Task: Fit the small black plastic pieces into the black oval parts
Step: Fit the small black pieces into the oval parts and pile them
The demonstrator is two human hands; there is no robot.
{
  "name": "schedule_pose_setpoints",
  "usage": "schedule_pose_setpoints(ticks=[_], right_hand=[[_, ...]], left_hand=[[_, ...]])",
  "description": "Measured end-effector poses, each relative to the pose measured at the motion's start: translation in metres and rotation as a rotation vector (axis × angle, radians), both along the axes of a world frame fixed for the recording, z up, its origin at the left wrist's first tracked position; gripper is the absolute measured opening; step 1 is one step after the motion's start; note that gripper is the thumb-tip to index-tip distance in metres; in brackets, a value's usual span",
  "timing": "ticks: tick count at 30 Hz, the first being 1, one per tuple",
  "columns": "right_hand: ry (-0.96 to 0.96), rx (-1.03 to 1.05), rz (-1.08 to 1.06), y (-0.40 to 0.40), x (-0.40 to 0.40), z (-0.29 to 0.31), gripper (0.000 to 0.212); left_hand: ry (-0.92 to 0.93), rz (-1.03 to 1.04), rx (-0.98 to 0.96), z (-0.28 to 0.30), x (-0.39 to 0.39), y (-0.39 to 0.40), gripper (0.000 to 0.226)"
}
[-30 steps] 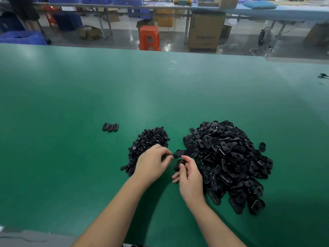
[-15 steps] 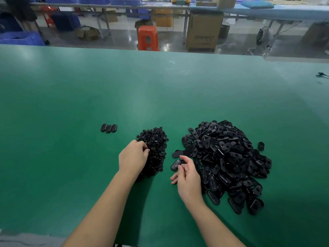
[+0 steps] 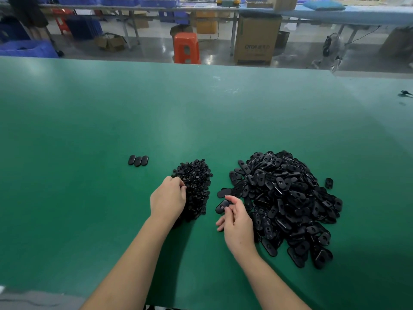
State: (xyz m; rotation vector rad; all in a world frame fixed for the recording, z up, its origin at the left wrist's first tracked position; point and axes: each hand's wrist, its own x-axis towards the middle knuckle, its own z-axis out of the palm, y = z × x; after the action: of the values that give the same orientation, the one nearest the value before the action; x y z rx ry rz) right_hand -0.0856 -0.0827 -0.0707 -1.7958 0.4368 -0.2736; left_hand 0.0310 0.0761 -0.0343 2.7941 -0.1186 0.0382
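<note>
The right hand (image 3: 238, 222) is pinching one black oval part (image 3: 222, 206) between thumb and fingertips; the part is projecting up and to the left of the grip, its slotted face showing, just above the green table (image 3: 89, 121). The left hand (image 3: 168, 199) is reaching into the near-left edge of the pile of small black plastic pieces (image 3: 196, 186), fingers curling into the pieces; whether its grip is holding a piece cannot be told. The large heap of oval parts (image 3: 283, 202) is lying just right of the right hand. Three oval parts in a row (image 3: 138, 161) are lying side by side, touching, well left of the small-piece pile. One lone oval part (image 3: 329, 183) is sitting just beside the heap's right edge.
</note>
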Motion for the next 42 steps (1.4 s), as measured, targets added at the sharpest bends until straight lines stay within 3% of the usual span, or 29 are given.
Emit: schedule_pose_setpoints(ticks=[5, 14, 25, 33, 42], right_hand=[[0.005, -0.026, 0.006, 0.000, 0.000, -0.001, 0.026], [0.002, -0.030, 0.011, 0.001, 0.001, 0.000, 0.029], [0.005, -0.019, 0.018, 0.001, -0.001, 0.004, 0.034], [0.007, -0.007, 0.018, 0.001, -0.002, 0.004, 0.034], [0.028, -0.024, 0.022, 0.001, 0.000, 0.001, 0.032]], left_hand=[[0.031, -0.031, -0.005, 0.004, -0.001, -0.004, 0.026], [0.007, -0.011, -0.030, 0.002, 0.000, -0.004, 0.015], [-0.079, 0.095, -0.286, 0.006, -0.005, 0.007, 0.012], [-0.050, 0.098, -0.604, 0.009, -0.006, 0.007, 0.015], [-0.071, 0.112, -0.556, 0.003, -0.010, 0.008, 0.012]])
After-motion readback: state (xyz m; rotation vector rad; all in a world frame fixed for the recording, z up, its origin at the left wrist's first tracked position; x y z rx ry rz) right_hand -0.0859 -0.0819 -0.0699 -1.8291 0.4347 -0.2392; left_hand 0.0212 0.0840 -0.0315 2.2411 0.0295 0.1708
